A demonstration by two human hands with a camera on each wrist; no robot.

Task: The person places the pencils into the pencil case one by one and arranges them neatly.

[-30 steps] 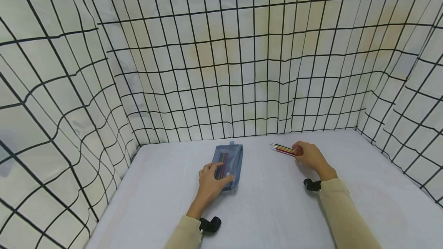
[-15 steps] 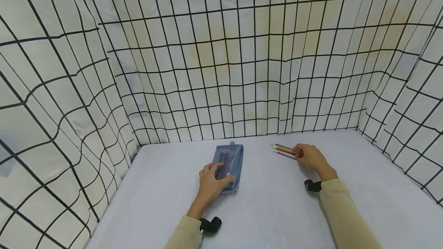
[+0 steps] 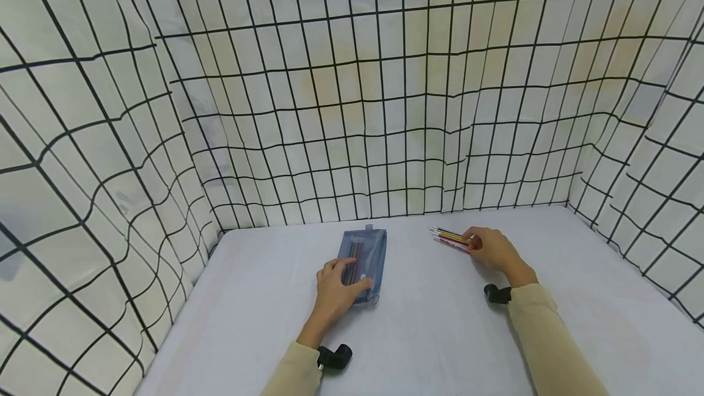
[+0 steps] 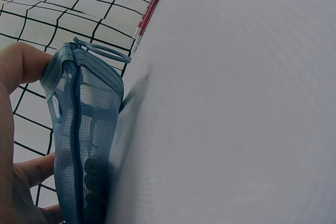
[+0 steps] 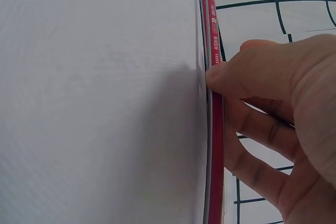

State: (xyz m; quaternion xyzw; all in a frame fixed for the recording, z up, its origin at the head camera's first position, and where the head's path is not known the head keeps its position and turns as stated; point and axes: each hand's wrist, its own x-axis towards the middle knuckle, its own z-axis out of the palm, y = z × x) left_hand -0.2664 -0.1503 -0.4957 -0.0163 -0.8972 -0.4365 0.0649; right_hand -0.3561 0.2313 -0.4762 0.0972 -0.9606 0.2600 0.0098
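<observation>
A blue mesh pencil case [image 3: 376, 255] lies on the white table, with several pencils showing through it. My left hand [image 3: 332, 289] rests on its near part, thumb and fingertips apart on the upper face. The left wrist view shows the zipper side of the case and a ring at its corner. To the right, my right hand [image 3: 493, 250] pinches several pencils [image 3: 450, 238], their eraser ends pointing left and away. In the right wrist view, the thumb presses a red pencil [image 5: 212, 30] with white lettering; the fingers curl behind the bundle.
A white tabletop [image 3: 420, 335] spreads around both hands. Black grid lines cross the pale walls [image 3: 352, 157] at the back and both sides. Each wrist carries a small black camera, seen at the left wrist [image 3: 335, 357] and the right wrist [image 3: 497, 294].
The nearest red pencil slid out from the bundle toward me, then came partly back in. My right hand dipped slightly and rose again. The left hand and pencil case stay put.
</observation>
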